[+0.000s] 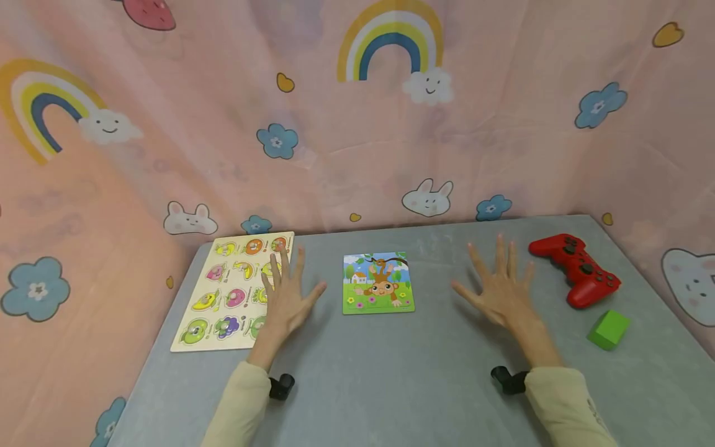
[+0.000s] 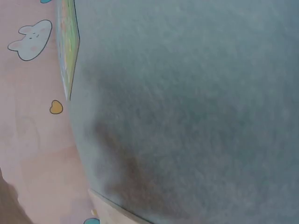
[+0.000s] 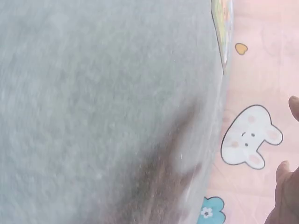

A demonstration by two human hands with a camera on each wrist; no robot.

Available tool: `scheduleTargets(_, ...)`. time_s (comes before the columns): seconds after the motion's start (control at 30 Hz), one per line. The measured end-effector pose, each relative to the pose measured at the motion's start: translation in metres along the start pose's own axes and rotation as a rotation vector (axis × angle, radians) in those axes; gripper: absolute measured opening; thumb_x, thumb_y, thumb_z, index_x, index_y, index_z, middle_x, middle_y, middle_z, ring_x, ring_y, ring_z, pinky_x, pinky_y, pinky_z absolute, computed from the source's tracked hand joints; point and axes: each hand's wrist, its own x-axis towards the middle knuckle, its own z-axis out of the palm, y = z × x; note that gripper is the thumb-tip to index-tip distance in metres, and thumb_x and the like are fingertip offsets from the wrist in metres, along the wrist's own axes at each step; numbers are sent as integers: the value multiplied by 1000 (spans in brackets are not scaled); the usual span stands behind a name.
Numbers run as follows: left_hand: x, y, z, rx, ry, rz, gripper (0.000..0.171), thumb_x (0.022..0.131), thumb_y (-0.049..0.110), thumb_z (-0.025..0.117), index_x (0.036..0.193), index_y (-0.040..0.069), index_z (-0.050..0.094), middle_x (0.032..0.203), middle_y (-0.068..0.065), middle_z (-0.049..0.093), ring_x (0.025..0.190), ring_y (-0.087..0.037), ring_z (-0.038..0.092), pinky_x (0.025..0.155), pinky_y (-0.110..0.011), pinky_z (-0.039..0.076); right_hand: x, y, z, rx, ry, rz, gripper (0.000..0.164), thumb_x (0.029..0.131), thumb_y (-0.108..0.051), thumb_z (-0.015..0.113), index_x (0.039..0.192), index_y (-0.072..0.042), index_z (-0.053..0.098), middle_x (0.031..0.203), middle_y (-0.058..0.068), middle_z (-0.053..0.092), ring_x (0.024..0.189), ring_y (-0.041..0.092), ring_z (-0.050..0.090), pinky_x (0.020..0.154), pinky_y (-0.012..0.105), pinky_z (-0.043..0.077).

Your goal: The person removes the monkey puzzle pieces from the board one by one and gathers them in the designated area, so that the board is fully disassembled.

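"Green-edged monkey puzzle (image 1: 378, 283), where's it lie?"

"Flat on the grey table (image 1: 380, 385), btwn L hand (image 1: 287, 302) and R hand (image 1: 503, 298), approx level w/ both thumbs"

"Which is nearer?"

"L hand, its thumb tip's just short of the puzzle's L edge; R thumb points in too, but from a wider gap"

"Long axis?"

"None to speak of, it's approx square"

"Hands holding anything?"

"0 things, both spread w/ fingers fanned; judging by shadows, they're up off the table"

"Rest?"

"Fruit board (image 1: 223, 287) on the L, partly hidden by L hand in head view; red controller (image 1: 578, 269) R of R hand, green block (image 1: 609, 329) just below it in that view; pink curtain (image 1: 346, 167) behind"
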Motion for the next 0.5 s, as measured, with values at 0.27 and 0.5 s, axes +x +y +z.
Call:
scheduleTargets(0.27, 1, 4, 5, -362, -121, 25, 61, 88, 28, 70, 141, 6, 48, 149, -19, 37, 138, -36, 31, 111, -52, 29, -4, -9, 0, 76, -28, -11, 87, 91, -65, 43, 155, -15, 12, 155, 30, -9, 139, 51, -12, 100, 78, -1)
scheduleTargets(0.5, 5, 9, 18, -513, -135, 38, 47, 81, 10, 77, 124, 0, 63, 138, -19, 51, 126, -36, 48, 98, -43, 47, -3, -14, 1, 207, -113, -20, 83, 94, -57, 46, 153, -5, 18, 151, 38, 1, 137, 57, -7, 101, 78, 4)
